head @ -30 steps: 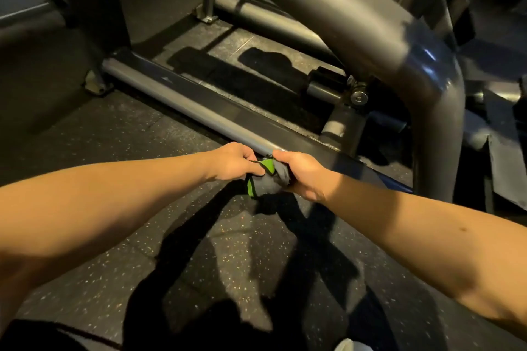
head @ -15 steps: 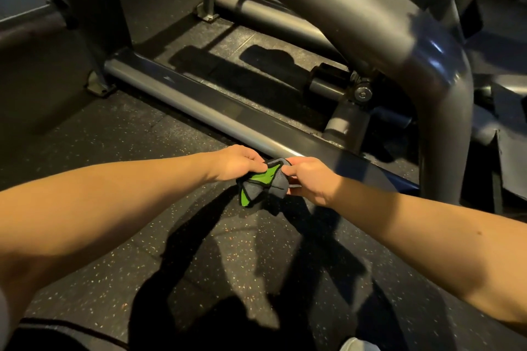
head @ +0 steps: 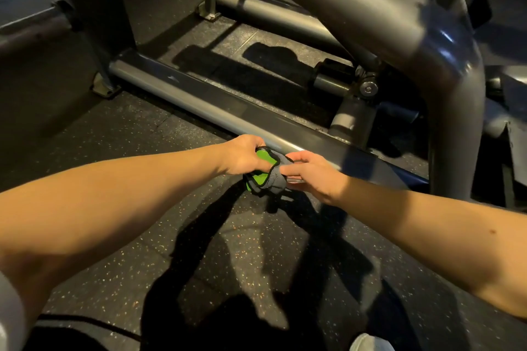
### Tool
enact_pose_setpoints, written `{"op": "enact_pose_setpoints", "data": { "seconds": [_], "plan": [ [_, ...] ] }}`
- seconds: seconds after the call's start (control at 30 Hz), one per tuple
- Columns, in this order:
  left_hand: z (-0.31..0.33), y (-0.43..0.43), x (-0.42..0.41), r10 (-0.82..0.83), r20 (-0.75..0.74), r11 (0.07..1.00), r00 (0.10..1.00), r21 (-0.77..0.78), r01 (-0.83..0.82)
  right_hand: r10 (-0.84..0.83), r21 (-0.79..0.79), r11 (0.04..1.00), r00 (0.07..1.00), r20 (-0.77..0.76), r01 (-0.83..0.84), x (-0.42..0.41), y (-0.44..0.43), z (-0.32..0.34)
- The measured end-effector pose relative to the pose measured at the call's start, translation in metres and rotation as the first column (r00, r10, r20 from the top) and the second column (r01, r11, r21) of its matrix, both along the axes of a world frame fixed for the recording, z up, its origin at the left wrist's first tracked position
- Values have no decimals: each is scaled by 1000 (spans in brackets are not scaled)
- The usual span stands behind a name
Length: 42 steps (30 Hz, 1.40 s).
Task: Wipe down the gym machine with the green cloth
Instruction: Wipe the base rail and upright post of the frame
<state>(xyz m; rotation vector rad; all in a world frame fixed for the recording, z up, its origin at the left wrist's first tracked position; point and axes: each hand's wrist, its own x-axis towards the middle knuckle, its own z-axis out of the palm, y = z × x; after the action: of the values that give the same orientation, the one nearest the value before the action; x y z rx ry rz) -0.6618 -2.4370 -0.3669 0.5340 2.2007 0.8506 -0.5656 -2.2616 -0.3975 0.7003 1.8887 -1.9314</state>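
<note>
The green cloth [head: 263, 177] is bunched into a wad, bright green on one face and grey on the other, with a dark hem. It is held just in front of the low grey bar [head: 185, 100] of the gym machine [head: 356, 8], above the speckled rubber floor [head: 114, 279]. The left hand [head: 245, 155] has its grip curled round the wad. The right hand [head: 313, 177] pinches the grey edge between thumb and forefinger. Small lettering on the bar is too blurred to read.

Dim, warm light; hard arm shadows on the floor [head: 119, 279], glare and blur on the frame tube [head: 370, 3].
</note>
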Motion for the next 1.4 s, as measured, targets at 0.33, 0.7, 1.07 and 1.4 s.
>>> {"op": "enact_pose_setpoints", "data": {
  "seconds": [0.33,0.7,1.07,1.4],
  "plan": [
    [11,-2,-10,-3,-58,1000,998,20,4,0,-2,1000,991,-131,-1,3,-7,17],
    [2,-11,-4,-240,-268,965,933,-174,198,-113,151,980,989,-95,127,-6,-13,10],
    [6,-12,-14,55,-17,998,998,-21,-55,-169,127,976,983,-66,176,2,-6,12],
    [-12,-12,-17,200,-73,975,977,112,-191,104,21,994,995,-6,-104,5,-15,18]
  ]
}}
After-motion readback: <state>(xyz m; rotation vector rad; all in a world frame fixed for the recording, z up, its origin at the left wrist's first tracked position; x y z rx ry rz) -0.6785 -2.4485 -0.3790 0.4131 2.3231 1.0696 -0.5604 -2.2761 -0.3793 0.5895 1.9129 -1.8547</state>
